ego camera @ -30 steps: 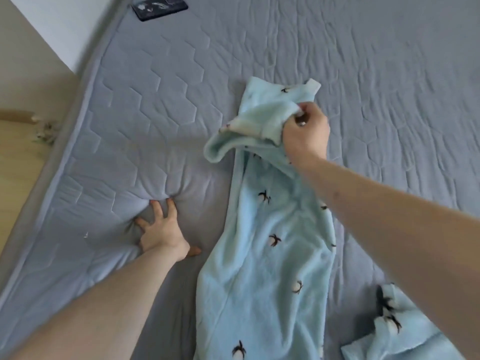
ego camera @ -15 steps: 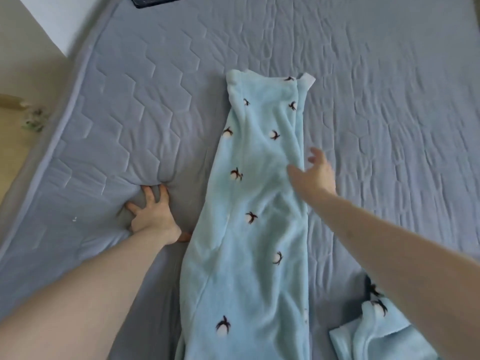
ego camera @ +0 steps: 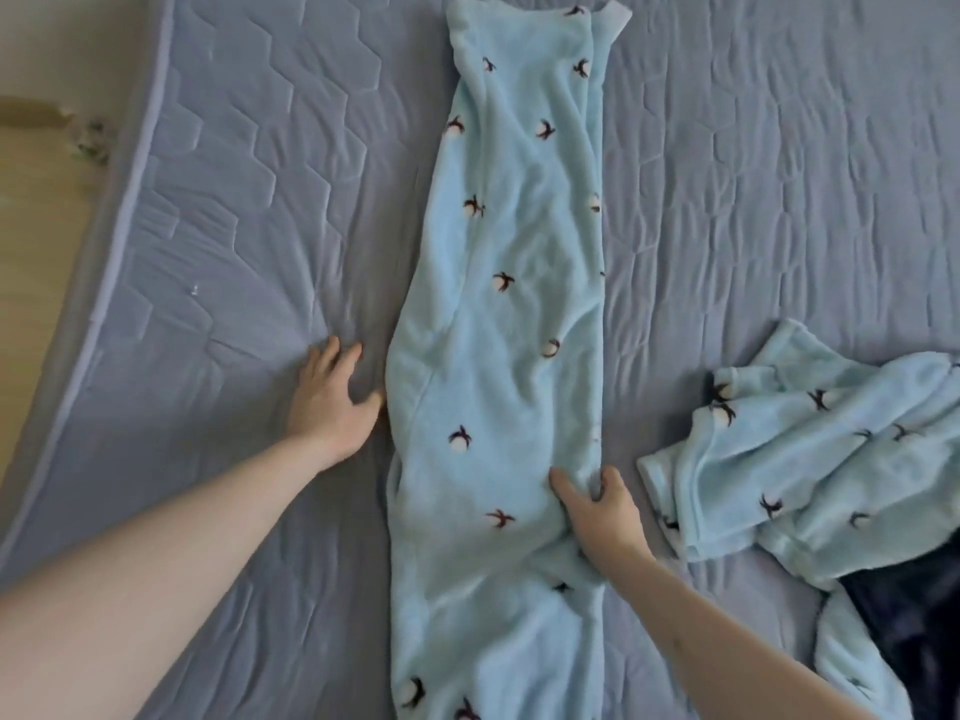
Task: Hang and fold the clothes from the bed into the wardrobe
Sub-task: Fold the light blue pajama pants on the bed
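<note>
Both bare forearms reach forward from the near edge over the grey quilted mattress (ego camera: 234, 210). The left hand (ego camera: 332, 402) lies palm down on the mattress, fingers straight and slightly spread, holding nothing — its thumb tip points right and sits just beside, perhaps touching, the left edge of the light blue fleece pyjama trousers (ego camera: 514, 283). These trousers, printed with small dark-and-white motifs, lie stretched out lengthwise down the middle of the bed, from the far end to the near edge. The right hand (ego camera: 605, 517) rests on their right edge — thumb and fingers curled in, pinching a fold of fleece. To the right, apart from the trousers, a crumpled matching fleece garment (ego camera: 810, 459) lies beside a dark navy piece of cloth (ego camera: 919, 631) at the near right.
</note>
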